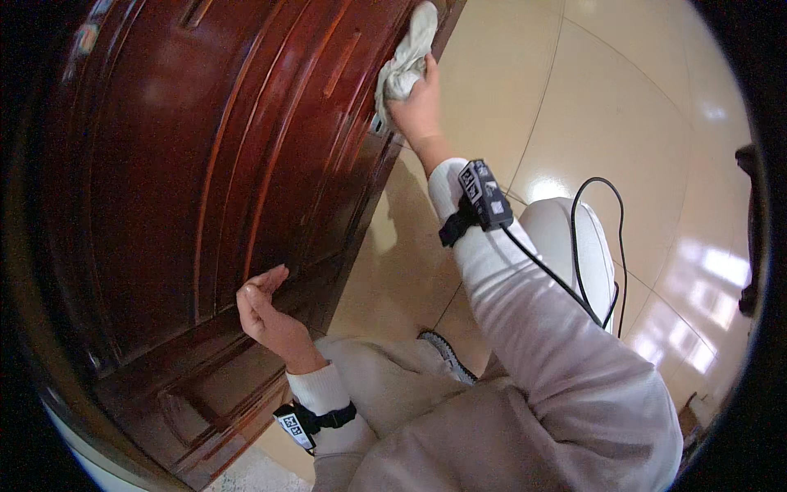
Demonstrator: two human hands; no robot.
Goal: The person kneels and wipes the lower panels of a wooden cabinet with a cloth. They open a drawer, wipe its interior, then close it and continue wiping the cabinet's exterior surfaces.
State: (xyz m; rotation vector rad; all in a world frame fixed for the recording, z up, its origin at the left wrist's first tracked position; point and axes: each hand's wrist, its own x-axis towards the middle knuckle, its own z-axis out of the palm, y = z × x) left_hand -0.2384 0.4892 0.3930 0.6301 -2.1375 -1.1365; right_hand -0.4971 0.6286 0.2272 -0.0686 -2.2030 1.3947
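Note:
My right hand [418, 107] grips a crumpled pale cloth [406, 64] and presses it against the edge area of a dark reddish-brown panelled wooden door [166, 184]. One end of the cloth sticks out beyond my fingers, towards the top of the view. A small metal plate [376, 125] on the door shows just below the cloth. Lower down, my left hand [264, 307] is in front of the door's lower panels with its fingers curled; whether it touches the wood I cannot tell. Nothing is seen in it.
Glossy beige floor tiles [590, 104] lie right of the door. A black cable [578, 227] loops from the device [486, 194] on my right wrist past my knee [559, 240]. Another device [295, 427] is strapped to my left wrist. A grey mat [258, 473] shows at the bottom.

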